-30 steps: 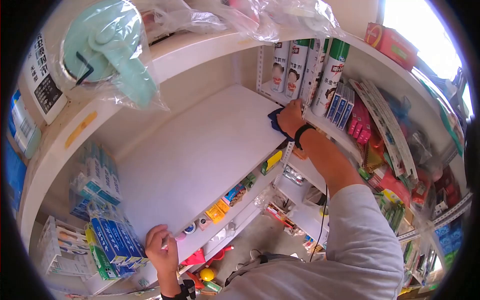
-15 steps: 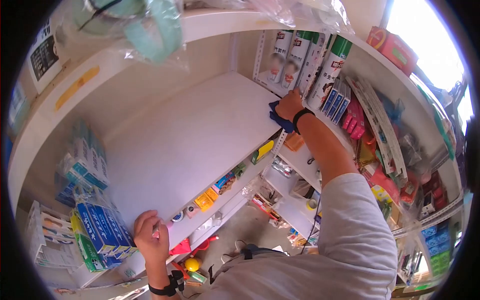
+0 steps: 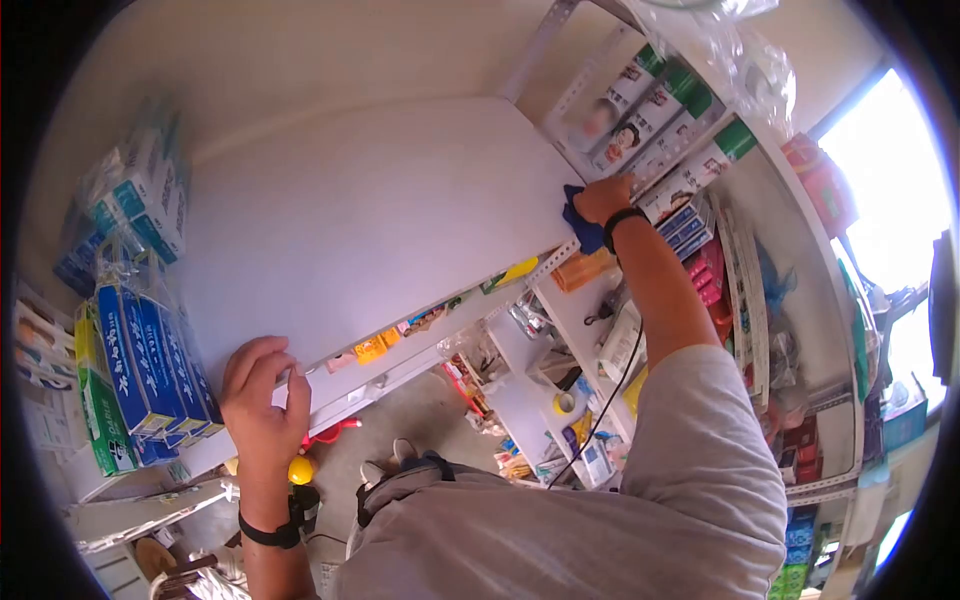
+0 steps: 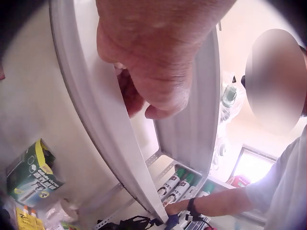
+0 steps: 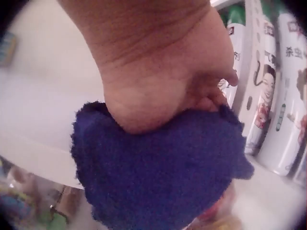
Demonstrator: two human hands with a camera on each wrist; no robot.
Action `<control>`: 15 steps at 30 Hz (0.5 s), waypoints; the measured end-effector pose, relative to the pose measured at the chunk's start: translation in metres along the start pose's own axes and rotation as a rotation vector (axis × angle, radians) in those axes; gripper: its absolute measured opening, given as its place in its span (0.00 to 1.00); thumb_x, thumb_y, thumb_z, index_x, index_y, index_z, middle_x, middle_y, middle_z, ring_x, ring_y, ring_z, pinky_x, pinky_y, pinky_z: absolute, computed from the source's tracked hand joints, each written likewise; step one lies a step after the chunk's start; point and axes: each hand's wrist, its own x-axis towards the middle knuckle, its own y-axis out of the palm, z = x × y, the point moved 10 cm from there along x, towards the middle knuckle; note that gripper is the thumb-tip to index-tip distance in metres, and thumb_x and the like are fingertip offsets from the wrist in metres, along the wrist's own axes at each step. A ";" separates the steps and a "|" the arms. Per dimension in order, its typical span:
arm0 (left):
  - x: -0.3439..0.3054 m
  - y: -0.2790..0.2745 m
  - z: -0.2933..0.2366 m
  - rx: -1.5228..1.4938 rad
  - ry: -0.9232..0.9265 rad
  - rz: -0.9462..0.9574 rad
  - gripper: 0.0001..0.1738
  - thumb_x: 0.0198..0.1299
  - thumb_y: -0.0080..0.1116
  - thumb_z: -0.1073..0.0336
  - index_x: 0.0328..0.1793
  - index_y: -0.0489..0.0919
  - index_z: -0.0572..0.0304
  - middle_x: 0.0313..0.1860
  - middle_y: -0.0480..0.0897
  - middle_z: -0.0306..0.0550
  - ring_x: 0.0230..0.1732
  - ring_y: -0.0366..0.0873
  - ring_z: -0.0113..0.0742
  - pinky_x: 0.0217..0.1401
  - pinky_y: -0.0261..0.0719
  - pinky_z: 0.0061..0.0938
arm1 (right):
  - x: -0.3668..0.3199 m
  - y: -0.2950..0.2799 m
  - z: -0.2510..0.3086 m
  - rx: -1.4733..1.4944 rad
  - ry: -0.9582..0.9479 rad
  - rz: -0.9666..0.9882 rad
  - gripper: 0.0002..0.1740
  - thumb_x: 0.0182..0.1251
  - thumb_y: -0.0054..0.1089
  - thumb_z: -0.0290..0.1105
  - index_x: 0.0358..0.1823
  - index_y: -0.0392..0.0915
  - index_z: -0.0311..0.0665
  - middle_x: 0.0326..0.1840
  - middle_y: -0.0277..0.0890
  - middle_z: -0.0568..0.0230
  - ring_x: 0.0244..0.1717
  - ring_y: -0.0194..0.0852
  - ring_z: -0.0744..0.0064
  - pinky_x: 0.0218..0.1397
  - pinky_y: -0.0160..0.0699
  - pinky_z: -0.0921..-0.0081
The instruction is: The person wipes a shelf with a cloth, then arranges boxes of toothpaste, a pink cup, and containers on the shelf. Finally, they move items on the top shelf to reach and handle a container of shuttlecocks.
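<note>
My right hand [image 3: 604, 200] grips a dark blue cloth [image 5: 163, 172] at the right end of a white shelf board [image 3: 370, 220]. Part of the cloth hangs over the board's front corner, close to the perforated metal post. White spray cans [image 5: 283, 110] with green caps stand just beyond this hand. At the board's front edge, toward the left, is my left hand [image 3: 265, 400], its fingers loosely bent and the thumb apart from them. The left wrist view has this hand [image 4: 153, 62] right against the edge, holding nothing loose. Blue toothpaste boxes [image 3: 145, 360] are stacked beside it.
Plastic-wrapped teal and white boxes [image 3: 145, 200] stand at the board's left end. Lower shelves hold small packages, including a yellow one [image 3: 375, 347]. A side shelf on the right carries pink boxes [image 3: 706, 272] and leaning flat packs. A black cable [image 3: 600, 415] hangs near the right arm.
The head view has turned and dropped, so the upper shelf's teal item has left it. My right hand stays with the cloth at the board's right corner; my left hand remains by the front edge.
</note>
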 end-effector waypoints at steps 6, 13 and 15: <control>0.001 -0.002 -0.003 0.001 0.054 -0.028 0.07 0.55 0.66 0.75 0.40 0.83 0.65 0.51 0.87 0.54 0.50 0.85 0.56 0.53 0.84 0.42 | -0.007 -0.006 0.014 0.091 -0.058 -0.023 0.26 0.75 0.46 0.48 0.47 0.92 0.39 0.55 0.90 0.50 0.61 0.86 0.48 0.66 0.72 0.41; -0.002 -0.002 -0.004 0.011 0.043 -0.014 0.06 0.55 0.66 0.75 0.39 0.83 0.65 0.52 0.87 0.55 0.53 0.85 0.57 0.56 0.84 0.44 | -0.032 -0.008 0.020 0.007 -0.192 -0.111 0.22 0.77 0.46 0.45 0.43 0.92 0.44 0.45 0.91 0.52 0.51 0.89 0.47 0.69 0.69 0.36; -0.002 -0.003 -0.004 -0.002 0.040 -0.005 0.06 0.55 0.66 0.75 0.39 0.83 0.65 0.52 0.87 0.55 0.53 0.85 0.57 0.57 0.83 0.44 | -0.047 -0.023 0.026 -0.021 -0.285 -0.019 0.25 0.77 0.46 0.46 0.49 0.92 0.42 0.52 0.90 0.52 0.57 0.88 0.48 0.78 0.58 0.34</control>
